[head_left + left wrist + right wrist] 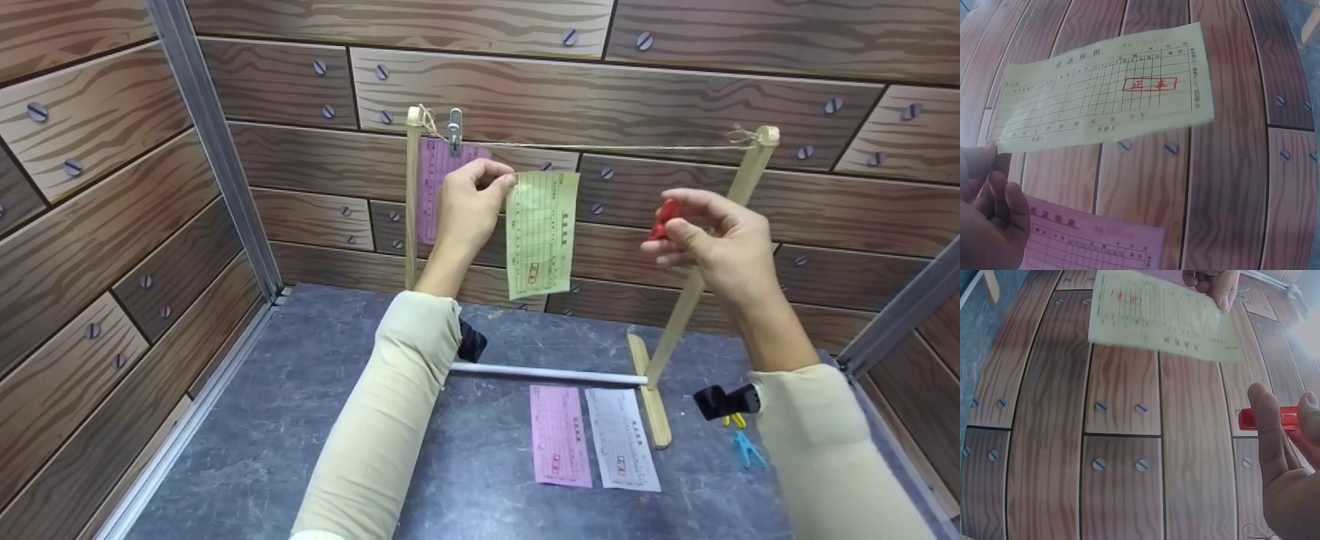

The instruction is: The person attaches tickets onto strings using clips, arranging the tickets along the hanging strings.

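Observation:
A yellow-green receipt slip point(543, 236) hangs from my left hand point(471, 206), pinched at its upper left corner between thumb and fingers. The slip is just below the twine point(615, 147), apart from it as far as I can tell. My right hand point(727, 240) holds a red clothespin point(664, 219) between thumb and fingers, to the right of the slip. Behind the left hand, a pink slip point(429, 187) hangs from the twine by a metal clip point(454, 131). In the left wrist view the printed side of the green slip point(1100, 90) faces the camera.
Wooden posts point(675, 322) hold up the twine, with a white rod point(551, 373) low between them. A pink slip point(559, 436) and a white slip point(622, 439) lie on the grey table point(480, 510). Blue point(748, 450) and yellow point(735, 421) clothespins lie at the right.

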The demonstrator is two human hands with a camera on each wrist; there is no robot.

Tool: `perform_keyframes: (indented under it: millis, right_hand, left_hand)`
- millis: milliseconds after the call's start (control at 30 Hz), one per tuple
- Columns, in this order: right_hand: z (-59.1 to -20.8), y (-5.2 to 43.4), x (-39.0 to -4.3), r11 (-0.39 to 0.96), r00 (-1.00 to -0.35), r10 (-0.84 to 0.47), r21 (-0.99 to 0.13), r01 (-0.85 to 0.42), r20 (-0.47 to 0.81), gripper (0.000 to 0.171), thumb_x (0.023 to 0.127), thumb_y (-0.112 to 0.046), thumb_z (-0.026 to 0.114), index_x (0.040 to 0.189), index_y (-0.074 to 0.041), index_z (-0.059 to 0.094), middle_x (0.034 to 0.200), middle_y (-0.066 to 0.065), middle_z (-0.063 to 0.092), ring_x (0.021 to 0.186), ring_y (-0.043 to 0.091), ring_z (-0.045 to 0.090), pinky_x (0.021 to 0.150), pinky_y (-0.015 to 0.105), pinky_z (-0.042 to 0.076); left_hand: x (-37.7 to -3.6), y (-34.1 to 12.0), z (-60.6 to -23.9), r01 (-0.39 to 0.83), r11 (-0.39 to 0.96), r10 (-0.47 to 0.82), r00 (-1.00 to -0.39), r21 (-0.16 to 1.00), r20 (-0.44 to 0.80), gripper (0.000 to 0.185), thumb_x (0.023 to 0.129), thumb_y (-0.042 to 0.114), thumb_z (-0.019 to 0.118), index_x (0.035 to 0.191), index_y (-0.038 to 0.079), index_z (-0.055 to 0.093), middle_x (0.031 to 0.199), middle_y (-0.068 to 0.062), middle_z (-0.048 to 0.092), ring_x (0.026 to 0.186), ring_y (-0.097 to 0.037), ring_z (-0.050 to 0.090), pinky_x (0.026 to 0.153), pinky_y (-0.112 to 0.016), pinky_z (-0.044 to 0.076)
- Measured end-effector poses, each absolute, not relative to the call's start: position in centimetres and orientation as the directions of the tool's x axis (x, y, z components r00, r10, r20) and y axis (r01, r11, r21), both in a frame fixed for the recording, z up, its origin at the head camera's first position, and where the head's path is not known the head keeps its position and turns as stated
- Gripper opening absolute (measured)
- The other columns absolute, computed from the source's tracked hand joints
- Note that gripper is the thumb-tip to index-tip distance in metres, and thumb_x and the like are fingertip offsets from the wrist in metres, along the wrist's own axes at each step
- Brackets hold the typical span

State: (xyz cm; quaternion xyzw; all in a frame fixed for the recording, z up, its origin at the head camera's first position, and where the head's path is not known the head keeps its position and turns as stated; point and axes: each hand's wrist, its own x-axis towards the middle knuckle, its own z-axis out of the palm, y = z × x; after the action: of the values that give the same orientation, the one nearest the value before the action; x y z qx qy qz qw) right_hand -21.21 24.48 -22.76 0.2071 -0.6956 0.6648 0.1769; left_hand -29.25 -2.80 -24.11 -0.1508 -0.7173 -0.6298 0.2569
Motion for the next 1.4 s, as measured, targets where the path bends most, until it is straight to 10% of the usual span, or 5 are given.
perform_keyframes:
  millis: [1133,1400]
  right_hand:
    - [-13.5,14.8,-27.1,0.112,-0.798,0.047,-0.797,-0.594,0.601,0.011,0.087,0.015,0.068,0.083,0.005,0.07,0.073,0.016,0.069,0.054,0.022,0.063,0.036,0.021,0.039]
    - [-13.8,12.4,-29.5,0.08,-0.83,0.081,-0.833,-0.547,0.552,0.016,0.083,0.017,0.072,0.074,0.003,0.069,0.069,0.011,0.066,0.056,0.019,0.063,0.046,0.018,0.043]
  left_hand:
    - [-30.2,-3.6,-21.7,0.508,0.308,-0.18,-0.799,0.805,0.573,0.005,0.091,0.009,0.074,0.094,0.007,0.077,0.08,0.001,0.068,0.071,-0.009,0.055,0.068,-0.024,0.043]
    - [-30.4,-3.5,-21.6,0.505,0.332,-0.169,-0.799,0.797,0.577,0.006,0.091,0.01,0.074,0.096,0.007,0.077,0.085,0.0,0.072,0.073,-0.011,0.059,0.071,-0.025,0.045]
